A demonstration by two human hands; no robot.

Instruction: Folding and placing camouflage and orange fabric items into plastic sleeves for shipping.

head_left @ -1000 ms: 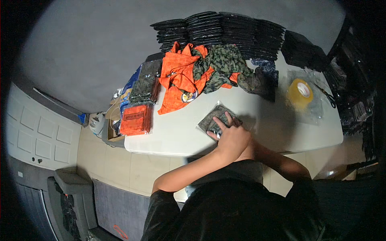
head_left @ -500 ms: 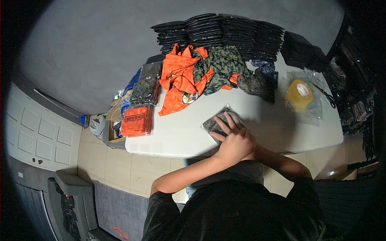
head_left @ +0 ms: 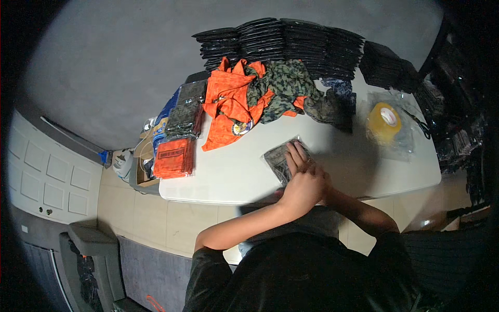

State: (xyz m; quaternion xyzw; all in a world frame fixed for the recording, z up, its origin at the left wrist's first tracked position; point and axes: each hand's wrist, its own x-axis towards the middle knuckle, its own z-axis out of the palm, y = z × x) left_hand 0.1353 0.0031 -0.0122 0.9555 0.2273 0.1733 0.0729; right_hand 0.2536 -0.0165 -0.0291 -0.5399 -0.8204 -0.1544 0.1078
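A folded dark grey-green cloth item in a clear bag lies on the white table near its front edge. My left hand is laid over the bag, fingers stretched out close together on top of it. Beside and partly beneath that hand is my right hand, at the bag's lower right; most of its fingers are hidden. Loose orange cloth and camouflage cloth are heaped beyond the bag.
Bagged camouflage and orange packets are stacked left, beside a box. Black packets line the back. Yellow tape and scissors lie right. Dark piles stand beyond the right edge; a grey seat is lower left.
My left fingers, spread wider earlier, are now closer together and pointing more away from me. The bagged item has shifted slightly right and toward me.
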